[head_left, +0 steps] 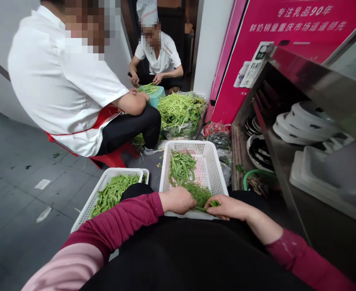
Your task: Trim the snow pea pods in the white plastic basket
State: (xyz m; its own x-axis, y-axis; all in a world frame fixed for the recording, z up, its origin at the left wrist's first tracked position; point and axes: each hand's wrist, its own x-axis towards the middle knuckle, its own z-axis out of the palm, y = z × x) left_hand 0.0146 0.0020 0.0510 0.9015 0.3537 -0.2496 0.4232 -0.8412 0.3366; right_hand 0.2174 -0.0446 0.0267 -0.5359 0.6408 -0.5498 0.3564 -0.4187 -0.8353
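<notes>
Both my hands meet over the near end of a white perforated plastic basket [219,167]. My left hand [179,200] is closed, its fingertips at one end of a green pea pod [200,209]. Several more pods are gripped in my right hand [231,207], its thumb and fingers closed around them. Just beyond my fingers lies a heap of fine green trimmings [200,194]. Farther back in the same basket is a pile of flat green pods [181,165]. To my left, a second white basket [85,214] holds many pods [115,192].
A co-worker in white [65,81] sits on a red stool [117,155] at left. Another person [158,52] handles green stalks over a blue bucket [157,97]. A large leafy heap [181,111] stands behind my basket. Metal shelving [275,149] with white dishes borders the right.
</notes>
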